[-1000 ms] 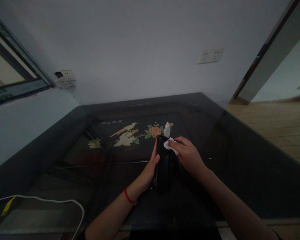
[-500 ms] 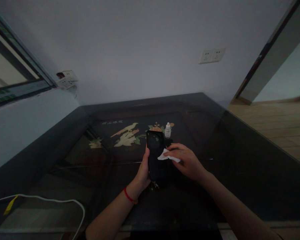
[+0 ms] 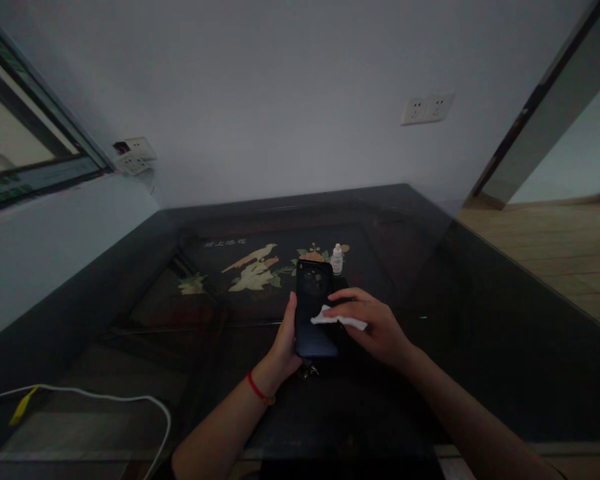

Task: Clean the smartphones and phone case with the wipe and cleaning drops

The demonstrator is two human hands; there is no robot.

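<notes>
Presently, the left hand's grip [image 3: 284, 339] clasps a black phone [image 3: 307, 301] above the worktop [image 3: 410, 267]. The right hand's grip [image 3: 375, 323] pinches a white cloth [image 3: 330, 319] over its back; a bottle [image 3: 337, 260] stands beyond.

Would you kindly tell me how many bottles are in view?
1: the white bottle stands on the dark table, just beyond the phone. Any behind the phone would be hidden.

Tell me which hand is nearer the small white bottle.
Right. The right hand, holding the white cloth, is just this side of the bottle; the left hand, gripping the phone, is farther from it, toward the left.
</notes>
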